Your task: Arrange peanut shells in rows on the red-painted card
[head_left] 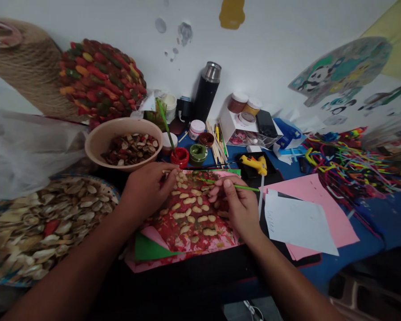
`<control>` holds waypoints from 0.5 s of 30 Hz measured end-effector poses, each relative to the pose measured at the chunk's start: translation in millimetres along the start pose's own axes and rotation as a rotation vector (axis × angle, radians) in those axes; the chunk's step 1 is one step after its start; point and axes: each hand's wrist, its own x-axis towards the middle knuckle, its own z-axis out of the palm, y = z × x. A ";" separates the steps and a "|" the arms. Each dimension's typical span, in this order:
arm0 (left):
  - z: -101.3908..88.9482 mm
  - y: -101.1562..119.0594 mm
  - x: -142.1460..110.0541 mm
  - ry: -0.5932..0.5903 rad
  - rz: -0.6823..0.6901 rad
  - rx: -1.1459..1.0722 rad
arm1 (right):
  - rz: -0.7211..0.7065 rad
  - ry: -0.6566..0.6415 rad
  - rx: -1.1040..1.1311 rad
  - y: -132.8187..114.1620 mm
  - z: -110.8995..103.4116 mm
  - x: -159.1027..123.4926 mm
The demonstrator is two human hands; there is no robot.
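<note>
My right hand (pixel 239 203) is closed round a thin green paintbrush (pixel 247 187), whose tip points left over the painted paper. My left hand (pixel 153 185) is pinched at the paper's upper left edge, beside several peanut shells. What its fingertips hold is too small to make out. Beneath both hands lies a pink paper (pixel 200 243) smeared with red and green paint. Rows of tan peanut shells (pixel 210 232) rest on it. Just beyond the hands stand an open jar of red paint (pixel 179 157), with a green brush upright in it, and a jar of green paint (pixel 198 153).
A beige bowl (pixel 92 147) of shells and a woven tray (pixel 112 189) of shells stand left. Behind are a black thermos (pixel 205 96) and wooden sticks (pixel 217 147). A yellow glue gun (pixel 254 163), pink sheets (pixel 344 223) and coloured pipe cleaners (pixel 347 165) lie right.
</note>
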 end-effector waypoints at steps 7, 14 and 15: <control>6.6 -4.2 0.3 -0.034 0.020 -0.001 | -0.020 -0.043 0.021 -1.1 9.1 5.8; 6.8 -3.9 -0.3 -0.040 0.020 -0.020 | -0.013 -0.110 -0.068 6.5 13.1 4.6; 6.9 -3.8 -0.2 -0.048 0.020 -0.023 | -0.008 -0.099 -0.089 5.7 11.4 3.7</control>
